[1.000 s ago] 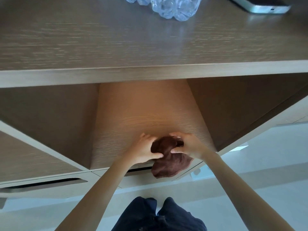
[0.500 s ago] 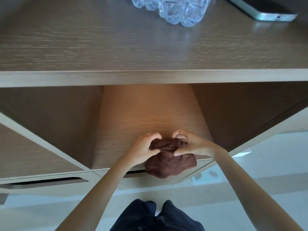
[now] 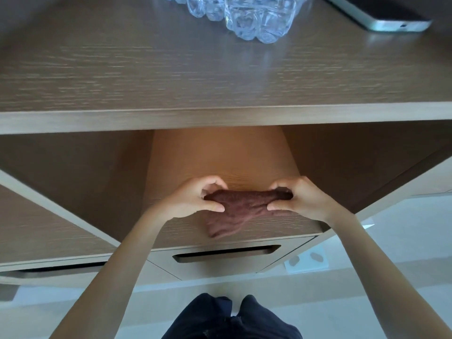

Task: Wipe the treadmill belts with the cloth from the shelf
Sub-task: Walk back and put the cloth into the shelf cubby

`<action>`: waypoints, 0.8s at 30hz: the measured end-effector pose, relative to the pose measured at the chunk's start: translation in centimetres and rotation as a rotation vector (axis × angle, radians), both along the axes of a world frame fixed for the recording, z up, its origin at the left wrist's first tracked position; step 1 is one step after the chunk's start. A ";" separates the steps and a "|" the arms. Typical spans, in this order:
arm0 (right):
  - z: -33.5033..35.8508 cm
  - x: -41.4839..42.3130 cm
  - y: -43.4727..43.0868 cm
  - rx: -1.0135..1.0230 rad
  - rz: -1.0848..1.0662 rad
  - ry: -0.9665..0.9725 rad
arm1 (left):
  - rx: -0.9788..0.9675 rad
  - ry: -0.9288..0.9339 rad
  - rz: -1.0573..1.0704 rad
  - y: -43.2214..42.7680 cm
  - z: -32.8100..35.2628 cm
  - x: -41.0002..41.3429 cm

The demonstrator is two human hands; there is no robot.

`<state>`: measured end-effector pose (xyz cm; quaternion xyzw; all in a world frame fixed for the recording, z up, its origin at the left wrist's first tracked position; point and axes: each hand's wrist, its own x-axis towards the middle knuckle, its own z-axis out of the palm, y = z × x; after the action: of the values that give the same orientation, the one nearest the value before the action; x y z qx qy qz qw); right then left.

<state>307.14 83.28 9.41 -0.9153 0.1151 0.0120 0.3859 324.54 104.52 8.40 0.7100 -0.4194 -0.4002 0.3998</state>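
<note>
The left hand [image 3: 195, 198] pinches the left end of the brown cloth [image 3: 241, 211] and the right hand [image 3: 297, 198] pinches the right end, and the two now sit farther apart than a moment ago, so the bundle is pulled out into a taut strip with a loose fold hanging toward the front edge of the shelf [image 3: 220, 152]. Fetching looks nearly finished; no treadmill is in sight, so wiping is probably yet to begin
</note>
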 end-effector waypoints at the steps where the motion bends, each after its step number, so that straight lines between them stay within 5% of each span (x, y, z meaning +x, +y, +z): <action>1: 0.6 -0.2 0.0 0.071 0.037 0.064 | 0.023 0.047 -0.028 0.2 0.3 0.2; 7: 1.1 0.5 -0.8 0.328 0.059 0.236 | 0.182 0.078 -0.097 0.5 0.3 2.5; 10: -1.8 2.5 -1.1 0.116 -0.045 0.197 | 0.264 -0.201 0.053 -1.4 -2.6 3.2; 13: -4.3 2.9 0.2 -0.367 -0.147 0.222 | 0.304 -0.814 0.114 -2.2 -5.6 1.3; 17: -8.8 0.3 3.9 -0.461 -0.056 0.179 | 0.267 -0.888 -0.067 -0.7 -10.0 -4.1; 24: -12.2 0.3 3.0 -0.532 0.030 0.162 | 0.237 -1.043 -0.032 -0.7 -12.3 -3.5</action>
<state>307.42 86.33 -2.81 -0.9821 0.1309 0.0601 0.1215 321.06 103.84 -3.91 0.8484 -0.5251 -0.0446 0.0492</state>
